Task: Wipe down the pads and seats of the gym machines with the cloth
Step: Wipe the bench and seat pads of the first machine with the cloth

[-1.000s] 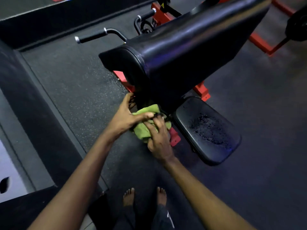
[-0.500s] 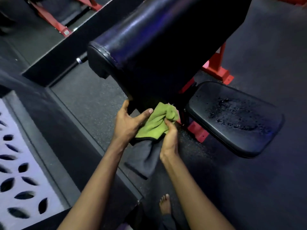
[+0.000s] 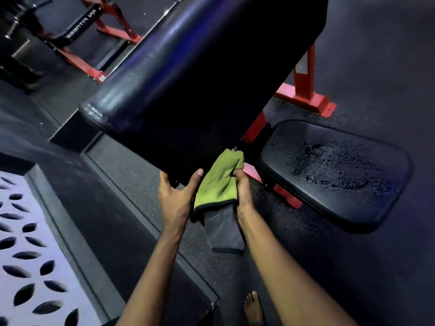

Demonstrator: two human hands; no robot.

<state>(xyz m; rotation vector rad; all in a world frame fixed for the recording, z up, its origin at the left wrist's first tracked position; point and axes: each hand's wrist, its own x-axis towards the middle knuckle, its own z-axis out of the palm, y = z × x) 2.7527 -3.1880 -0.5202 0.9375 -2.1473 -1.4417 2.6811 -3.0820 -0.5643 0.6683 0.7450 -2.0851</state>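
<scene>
A green cloth point(image 3: 219, 184) with a grey underside hangs bunched just below the lower end of the big black back pad point(image 3: 188, 78). My right hand point(image 3: 242, 191) grips the cloth from the right, its grey flap dangling beneath. My left hand point(image 3: 175, 198) is spread open beside the cloth. Its fingertips touch the pad's lower edge and its thumb points up next to the green fabric. To the right sits the black seat pad point(image 3: 329, 172), with wet droplets across its top.
A red steel frame point(image 3: 303, 90) carries the pad and seat. Another red and black machine point(image 3: 82, 36) stands at the far left. A raised black ledge point(image 3: 131, 231) and a white perforated panel point(image 3: 23, 255) lie to my left. My bare foot point(image 3: 253, 307) is on the rubber floor.
The cloth has opened out, its grey side now hanging down. My left thumb has come off the cloth, leaving my right hand gripping it. The view has swung closer to the pad.
</scene>
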